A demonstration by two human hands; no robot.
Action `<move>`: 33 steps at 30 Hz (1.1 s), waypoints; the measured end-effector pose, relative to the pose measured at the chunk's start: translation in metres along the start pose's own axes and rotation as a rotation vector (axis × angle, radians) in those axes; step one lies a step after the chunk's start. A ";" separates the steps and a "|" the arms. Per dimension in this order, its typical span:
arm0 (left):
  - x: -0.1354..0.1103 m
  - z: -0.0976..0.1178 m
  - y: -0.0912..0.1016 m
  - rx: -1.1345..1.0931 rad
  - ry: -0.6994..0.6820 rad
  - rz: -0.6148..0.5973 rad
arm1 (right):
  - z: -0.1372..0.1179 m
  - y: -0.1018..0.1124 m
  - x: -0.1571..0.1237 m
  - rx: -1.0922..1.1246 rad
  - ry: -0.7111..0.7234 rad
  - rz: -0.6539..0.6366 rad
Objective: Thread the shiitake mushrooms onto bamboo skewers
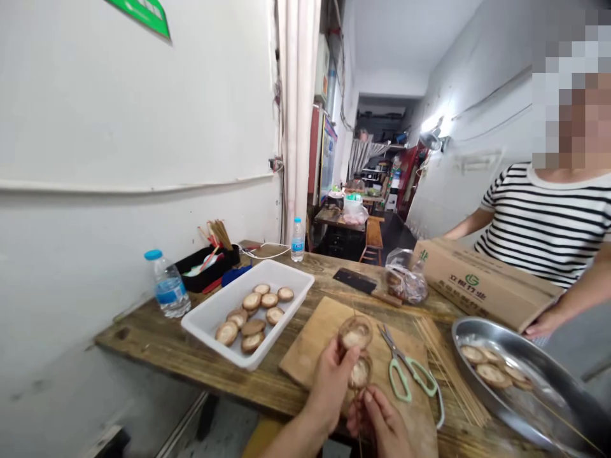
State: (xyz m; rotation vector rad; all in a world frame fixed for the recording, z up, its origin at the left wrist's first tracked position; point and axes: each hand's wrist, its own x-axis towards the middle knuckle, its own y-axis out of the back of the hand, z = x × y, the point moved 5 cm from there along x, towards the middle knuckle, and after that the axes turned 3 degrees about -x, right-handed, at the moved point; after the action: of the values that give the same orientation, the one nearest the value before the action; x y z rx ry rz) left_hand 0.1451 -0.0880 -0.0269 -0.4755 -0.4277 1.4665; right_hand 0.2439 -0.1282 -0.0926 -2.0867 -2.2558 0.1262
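Note:
My left hand (329, 385) is closed on a sliced mushroom (359, 372) that sits on a thin bamboo skewer. A second mushroom slice (356, 332) is on the same skewer just above it. My right hand (382, 423) pinches the lower end of the skewer below them. Both hands hover over a wooden cutting board (315, 343). A white tray (210, 318) with several mushroom slices stands to the left of the board.
Green-handled scissors (405, 372) lie on the board, loose skewers (449, 375) beside them. A metal basin (534, 407) with mushrooms is at right. A person in a striped shirt (548, 222) holds a cardboard box (482, 283). A cleaver (356, 281), bagged mushrooms (405, 280) and water bottles (168, 285) stand behind.

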 end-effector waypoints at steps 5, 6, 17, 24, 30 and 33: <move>-0.020 0.016 -0.015 0.125 -0.168 -0.081 | -0.019 0.007 0.002 -0.147 0.138 0.060; -0.024 0.019 -0.017 0.142 -0.189 -0.095 | -0.025 0.008 0.002 -0.209 0.186 0.089; -0.027 0.024 -0.017 -0.273 0.177 -0.149 | -0.061 -0.007 -0.037 -0.862 0.586 0.162; -0.045 0.014 -0.014 -0.364 0.240 0.068 | -0.077 -0.023 -0.040 -0.884 0.551 0.071; -0.045 0.019 -0.013 -0.323 0.210 0.105 | -0.065 -0.026 -0.045 -0.910 0.587 0.122; -0.049 0.025 -0.014 -0.347 0.226 0.124 | -0.059 -0.026 -0.051 -0.973 0.623 0.252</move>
State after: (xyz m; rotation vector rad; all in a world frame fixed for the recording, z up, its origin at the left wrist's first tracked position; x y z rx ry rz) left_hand 0.1402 -0.1367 0.0023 -0.9489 -0.4804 1.4413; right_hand 0.2279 -0.1802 -0.0303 -2.2331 -1.7712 -1.6397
